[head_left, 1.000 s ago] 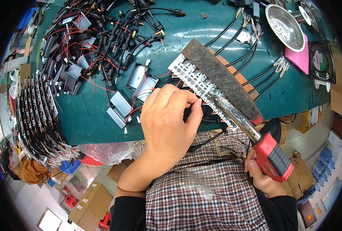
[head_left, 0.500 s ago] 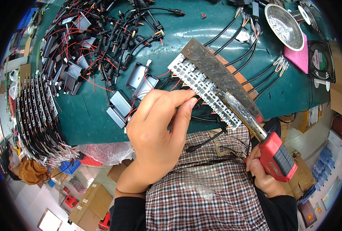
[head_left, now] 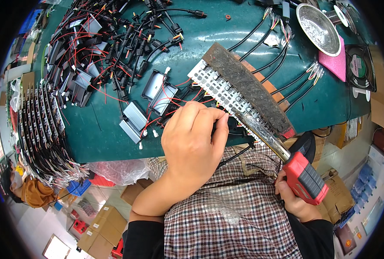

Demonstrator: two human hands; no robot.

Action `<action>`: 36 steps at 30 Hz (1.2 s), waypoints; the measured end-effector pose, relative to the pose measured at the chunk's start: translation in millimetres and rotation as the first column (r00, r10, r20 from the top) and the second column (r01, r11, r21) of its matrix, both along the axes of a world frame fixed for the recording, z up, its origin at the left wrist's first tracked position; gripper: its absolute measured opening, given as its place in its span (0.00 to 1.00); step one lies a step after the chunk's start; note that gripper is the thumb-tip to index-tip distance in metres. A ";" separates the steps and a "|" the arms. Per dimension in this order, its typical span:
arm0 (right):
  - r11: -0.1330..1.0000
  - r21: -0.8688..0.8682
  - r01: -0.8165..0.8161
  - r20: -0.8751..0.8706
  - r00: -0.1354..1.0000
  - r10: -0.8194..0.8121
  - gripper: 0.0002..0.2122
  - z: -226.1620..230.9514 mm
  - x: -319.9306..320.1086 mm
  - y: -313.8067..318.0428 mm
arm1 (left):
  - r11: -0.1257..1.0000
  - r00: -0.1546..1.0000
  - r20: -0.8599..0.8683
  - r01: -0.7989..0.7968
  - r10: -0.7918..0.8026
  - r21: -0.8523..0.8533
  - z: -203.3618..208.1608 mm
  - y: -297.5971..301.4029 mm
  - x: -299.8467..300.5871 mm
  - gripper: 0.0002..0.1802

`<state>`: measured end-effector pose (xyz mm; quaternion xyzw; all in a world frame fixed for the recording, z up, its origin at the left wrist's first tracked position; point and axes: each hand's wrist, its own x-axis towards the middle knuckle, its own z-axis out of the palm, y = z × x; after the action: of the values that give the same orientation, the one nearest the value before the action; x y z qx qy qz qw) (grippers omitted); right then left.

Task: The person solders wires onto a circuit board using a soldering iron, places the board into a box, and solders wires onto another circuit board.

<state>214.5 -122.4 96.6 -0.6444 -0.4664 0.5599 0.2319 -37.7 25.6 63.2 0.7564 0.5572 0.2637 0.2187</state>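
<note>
My right hand (head_left: 296, 202) grips a soldering iron (head_left: 305, 178) with a red and black handle. Its long metal barrel slants up and left, the tip over a row of small white circuit boards (head_left: 218, 90). These boards run along the near side of a dark, worn block (head_left: 250, 88). At the boards' near edge, the thumb and forefinger of my left hand (head_left: 194, 140) are pinched together close to the tip; what they hold is too small and hidden to name. Red and black wires (head_left: 174, 101) lie beside and behind this hand.
Grey metal housings (head_left: 135, 117) lie on the green table (head_left: 110, 144), with a heap of black cables (head_left: 133, 47) behind. Strips of boards (head_left: 45, 129) hang over the left edge. A metal bowl (head_left: 317, 30) with a pink sponge (head_left: 335, 62) and a wire spool (head_left: 341, 17) stand far right.
My left hand has shifted right along the boards' near edge, fingers still pinched. The soldering iron has moved left and slightly down, bringing its tip nearer the left fingertips.
</note>
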 end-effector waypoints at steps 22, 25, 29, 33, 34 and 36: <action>0.991 -0.070 0.115 -0.028 0.993 -0.117 0.09 7.5 0.0 0.7 | 1.000 1.000 -0.014 0.005 -0.005 -0.011 -0.3 2.5 2.3 0.06; 0.994 -0.076 0.079 -0.063 0.994 -0.084 0.10 5.5 0.8 3.3 | 1.000 1.000 -0.006 0.008 -0.008 -0.008 -0.7 3.1 1.2 0.06; 0.998 0.010 0.058 -0.049 0.997 -0.058 0.10 1.8 -3.2 2.7 | 1.000 1.000 -0.018 -0.005 0.005 -0.014 0.9 2.3 0.2 0.06; 0.998 0.062 0.022 -0.068 0.998 -0.018 0.07 3.9 -6.9 3.6 | 0.999 1.000 -0.019 0.019 -0.018 0.041 2.1 3.8 0.3 0.07; 0.998 0.019 0.064 -0.086 0.994 -0.062 0.07 5.3 -6.7 4.0 | 0.999 1.000 -0.016 0.019 -0.018 0.040 2.2 4.1 -1.1 0.07; 0.985 -0.019 0.174 -0.131 0.976 -0.175 0.07 6.4 -12.8 3.0 | 0.999 1.000 -0.008 0.008 -0.008 0.036 1.9 3.1 0.7 0.07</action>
<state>201.7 -119.4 102.9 -0.6453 -0.3898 0.5803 0.3081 -37.0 28.7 65.1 0.7635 0.5502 0.2698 0.2039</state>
